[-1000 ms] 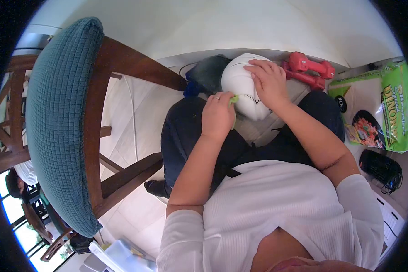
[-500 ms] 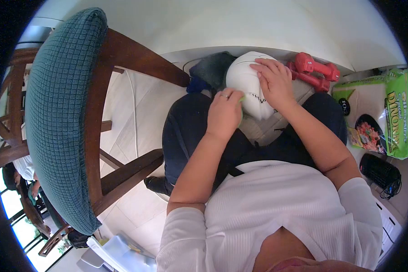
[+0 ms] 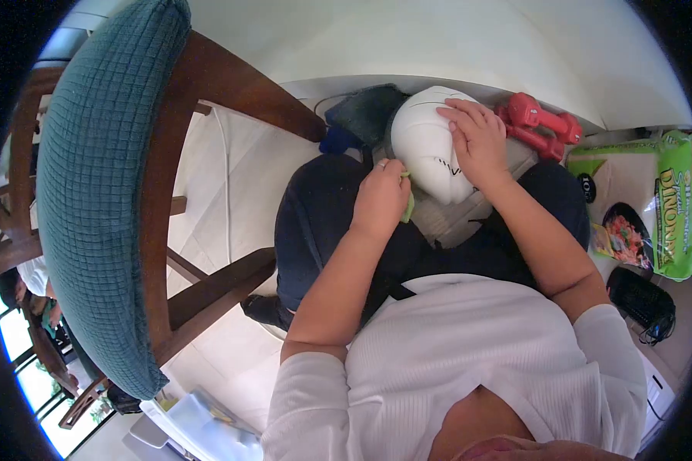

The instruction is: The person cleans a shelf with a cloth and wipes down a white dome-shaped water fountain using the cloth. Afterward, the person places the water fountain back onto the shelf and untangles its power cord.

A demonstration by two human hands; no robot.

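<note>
A white helmet [image 3: 423,138], rounded and ridged with black lines and marks, sits between my knees against the floor. My right hand [image 3: 478,142] lies over its right side, fingers curved across the top and holding it. Down at its lower left edge, my left hand [image 3: 382,198] is closed around a green cloth [image 3: 409,206], of which only a strip shows past the fingers. A small gap of view separates the left hand from the helmet's shell; whether the cloth touches it, I cannot tell.
Red dumbbells [image 3: 542,123] lie right of the helmet, beside a green-labelled rice bag [image 3: 630,200] and a black corded device [image 3: 642,300]. A teal-padded wooden chair [image 3: 108,200] stands close on the left. Dark cloth [image 3: 361,115] lies behind the helmet; a white wall rises beyond.
My left hand has drawn slightly away from the helmet, and more of the green cloth shows. The helmet and my right hand appear slightly further right, as does part of the surroundings.
</note>
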